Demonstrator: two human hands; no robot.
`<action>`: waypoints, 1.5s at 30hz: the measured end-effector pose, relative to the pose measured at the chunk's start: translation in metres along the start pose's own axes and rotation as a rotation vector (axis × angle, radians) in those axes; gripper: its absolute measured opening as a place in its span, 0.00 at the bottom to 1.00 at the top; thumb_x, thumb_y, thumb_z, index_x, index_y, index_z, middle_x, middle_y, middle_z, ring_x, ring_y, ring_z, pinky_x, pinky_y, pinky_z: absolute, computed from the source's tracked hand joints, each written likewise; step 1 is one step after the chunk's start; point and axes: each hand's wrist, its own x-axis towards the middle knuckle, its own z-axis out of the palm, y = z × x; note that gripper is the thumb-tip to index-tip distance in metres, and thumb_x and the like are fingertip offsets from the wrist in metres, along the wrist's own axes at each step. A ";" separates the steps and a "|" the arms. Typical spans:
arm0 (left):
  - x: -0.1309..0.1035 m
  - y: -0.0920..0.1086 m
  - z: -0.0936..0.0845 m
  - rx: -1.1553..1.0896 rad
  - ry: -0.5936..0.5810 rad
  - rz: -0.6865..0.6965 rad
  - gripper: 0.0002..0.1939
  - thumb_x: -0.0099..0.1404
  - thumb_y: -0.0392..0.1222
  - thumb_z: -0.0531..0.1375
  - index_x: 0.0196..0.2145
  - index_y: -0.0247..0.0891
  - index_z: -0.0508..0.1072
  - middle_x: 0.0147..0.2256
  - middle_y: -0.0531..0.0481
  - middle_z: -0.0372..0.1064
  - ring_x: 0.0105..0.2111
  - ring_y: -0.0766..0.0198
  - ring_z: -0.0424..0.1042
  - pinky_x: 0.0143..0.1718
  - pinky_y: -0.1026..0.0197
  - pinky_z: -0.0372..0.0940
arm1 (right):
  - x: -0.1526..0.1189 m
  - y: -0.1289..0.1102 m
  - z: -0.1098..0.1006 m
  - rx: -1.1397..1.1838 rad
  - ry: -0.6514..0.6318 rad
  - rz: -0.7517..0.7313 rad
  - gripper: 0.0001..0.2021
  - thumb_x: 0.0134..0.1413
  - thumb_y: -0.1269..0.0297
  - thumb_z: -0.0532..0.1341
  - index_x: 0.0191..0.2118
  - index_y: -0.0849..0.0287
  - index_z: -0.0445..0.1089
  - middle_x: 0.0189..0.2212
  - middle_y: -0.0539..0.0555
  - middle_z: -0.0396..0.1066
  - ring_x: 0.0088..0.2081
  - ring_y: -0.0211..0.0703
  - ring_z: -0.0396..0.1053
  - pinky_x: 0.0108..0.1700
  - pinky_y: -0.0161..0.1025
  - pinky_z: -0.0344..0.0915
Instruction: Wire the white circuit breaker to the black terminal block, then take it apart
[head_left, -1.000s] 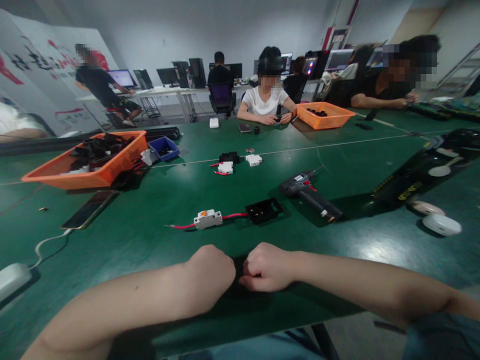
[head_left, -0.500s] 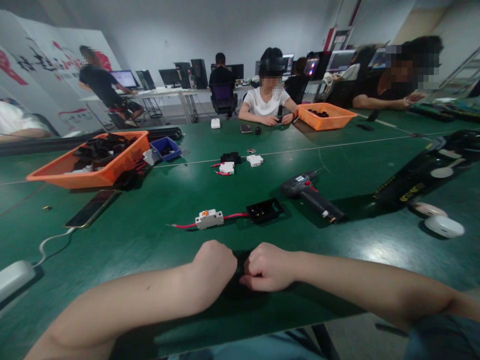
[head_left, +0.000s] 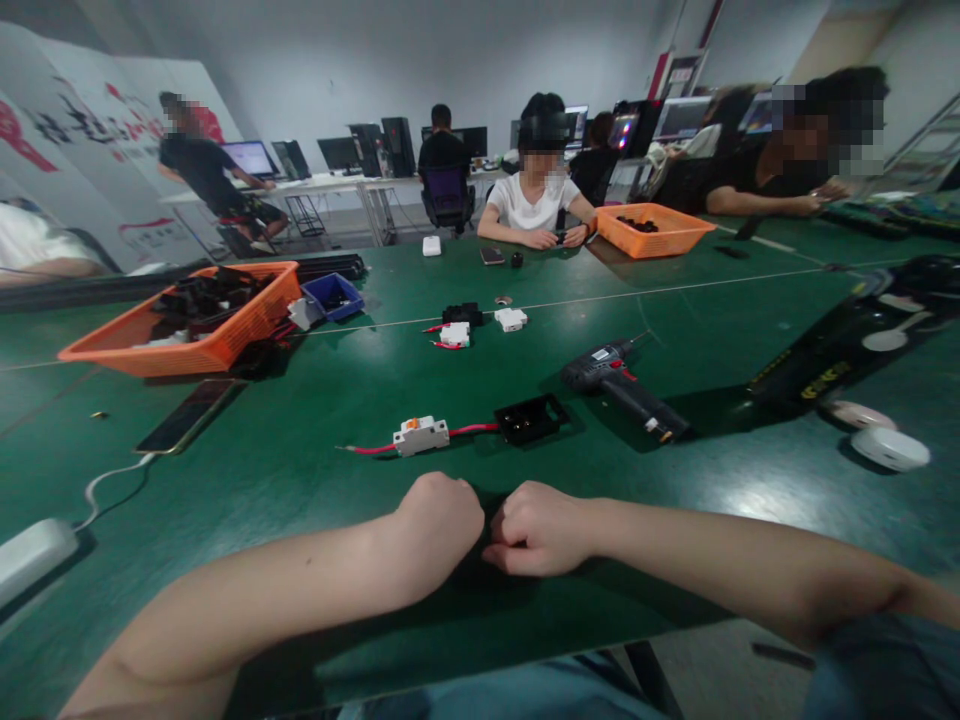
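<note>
My left hand is curled into a fist near the table's front edge, its fingertips turned out of sight. Close beside it, a narrow gap away, my right hand is closed too, thumb tucked under the curled fingers; nothing shows in either. Just beyond the fists lies a white circuit breaker with an orange switch. Red wires come out of both its ends, and the right one runs into a black open plastic housing with metal contacts inside. Farther right rests a cordless drill, its bit pointing away.
An orange basket of black parts, a small blue bin and a phone stand left. More white breakers lie mid-table. At right are a black bottle-like object and a round white case. A co-worker sits opposite.
My left fist has shifted slightly right and up, closer to the right one. My right hand is almost still. The things on the table have not moved.
</note>
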 end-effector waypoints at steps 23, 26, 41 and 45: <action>0.052 -0.082 -0.022 -0.148 0.400 0.193 0.19 0.70 0.46 0.55 0.57 0.43 0.69 0.55 0.44 0.61 0.52 0.56 0.67 0.52 0.55 0.65 | -0.005 0.002 0.001 0.119 0.094 -0.020 0.22 0.65 0.61 0.55 0.18 0.59 0.65 0.18 0.48 0.68 0.21 0.33 0.60 0.24 0.35 0.48; 0.055 -0.085 -0.025 -0.095 0.323 0.190 0.22 0.68 0.50 0.57 0.58 0.46 0.66 0.56 0.44 0.59 0.50 0.56 0.69 0.48 0.57 0.66 | -0.005 0.002 0.001 0.112 0.101 -0.018 0.22 0.65 0.61 0.55 0.18 0.59 0.65 0.18 0.48 0.69 0.21 0.33 0.61 0.24 0.35 0.47; 0.061 -0.066 -0.014 0.118 0.264 0.040 0.30 0.70 0.60 0.50 0.63 0.43 0.54 0.54 0.40 0.63 0.37 0.56 0.76 0.30 0.60 0.65 | -0.007 0.001 0.001 0.099 0.120 -0.024 0.20 0.63 0.62 0.57 0.19 0.59 0.68 0.19 0.48 0.71 0.21 0.34 0.62 0.24 0.35 0.47; 0.062 -0.065 -0.007 0.227 0.281 0.027 0.27 0.72 0.60 0.48 0.62 0.45 0.56 0.55 0.39 0.62 0.36 0.56 0.76 0.28 0.61 0.64 | -0.007 0.002 0.002 0.092 0.120 -0.024 0.20 0.63 0.61 0.57 0.19 0.59 0.67 0.19 0.48 0.70 0.21 0.33 0.61 0.24 0.35 0.47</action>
